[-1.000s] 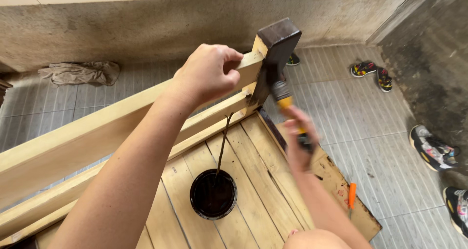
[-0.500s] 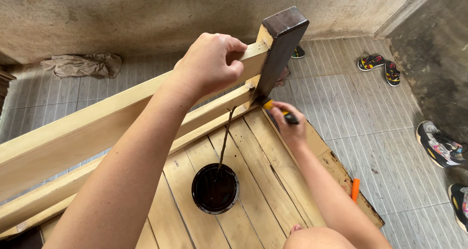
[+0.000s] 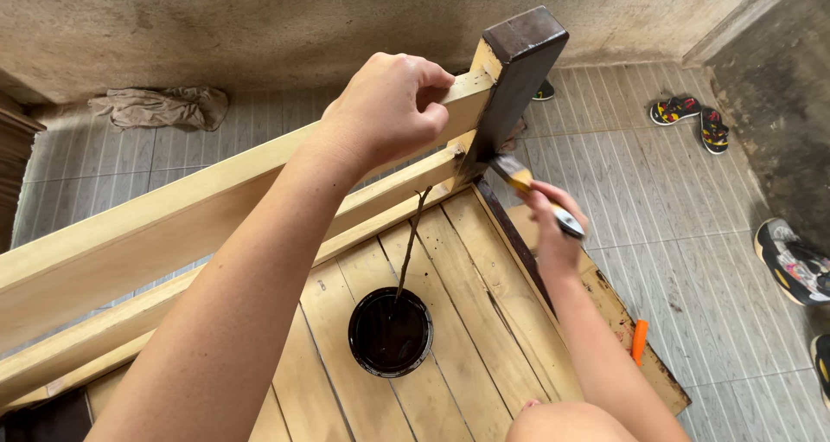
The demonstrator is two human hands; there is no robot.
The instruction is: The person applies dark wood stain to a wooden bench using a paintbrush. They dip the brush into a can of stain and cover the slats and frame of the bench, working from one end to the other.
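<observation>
Staining step in hand: left hand (image 3: 389, 109) clenched on pale top rail (image 3: 216, 191), right hand (image 3: 553, 234) grasping paintbrush (image 3: 519, 178) against dark corner post (image 3: 514, 79), stain can (image 3: 390, 331) below on slats; next calling for reloading.

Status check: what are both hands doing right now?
Left hand grips rail. Right hand holds brush against dark post. Stain can below.
</observation>
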